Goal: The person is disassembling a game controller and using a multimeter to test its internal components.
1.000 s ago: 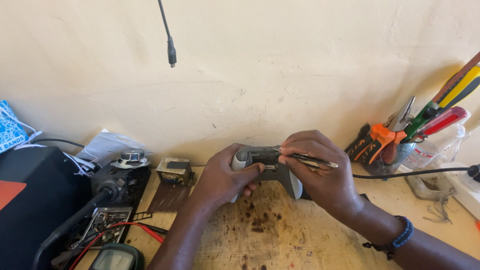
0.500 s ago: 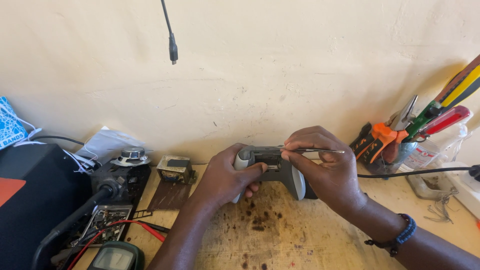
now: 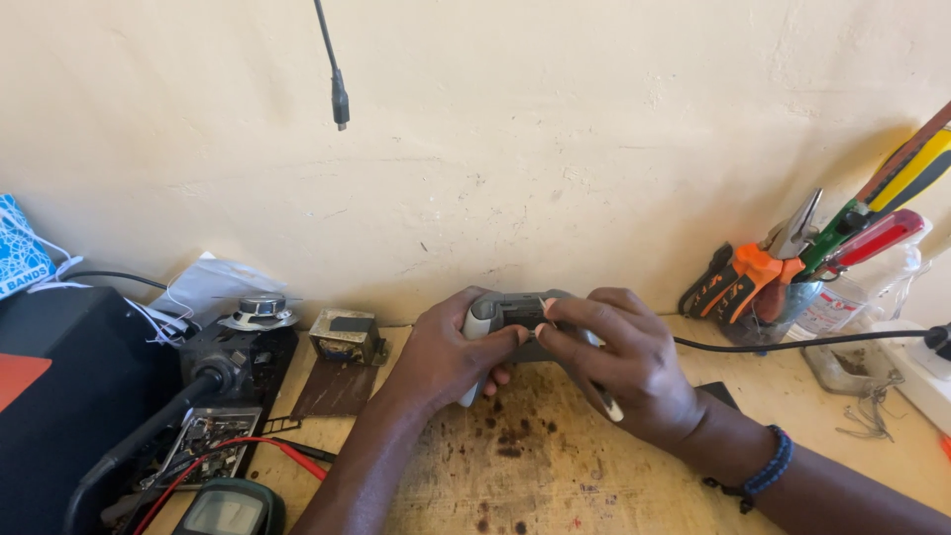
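A grey game controller (image 3: 507, 309) is held just above the stained wooden bench (image 3: 555, 476), close to the wall. My left hand (image 3: 446, 359) grips its left side, thumb on the front face. My right hand (image 3: 626, 369) covers its right side, with fingertips pressed at the middle of the controller beside my left thumb. A thin tool (image 3: 611, 406) lies in my right palm; only its pale end shows below the fingers. A dark beaded bracelet (image 3: 768, 466) is on my right wrist.
A clear jar (image 3: 768, 312) of pliers and screwdrivers stands at right, with a black cable (image 3: 792, 343) running to a white power strip (image 3: 926, 372). Left of me are a transformer (image 3: 345, 337), a speaker (image 3: 260, 312), a circuit board (image 3: 203, 441), a multimeter (image 3: 226, 510) and a black box (image 3: 59, 396).
The thin tool pointed out to the right from my right fingers; now it is turned down into the palm. Both hands have closed in on the controller's middle.
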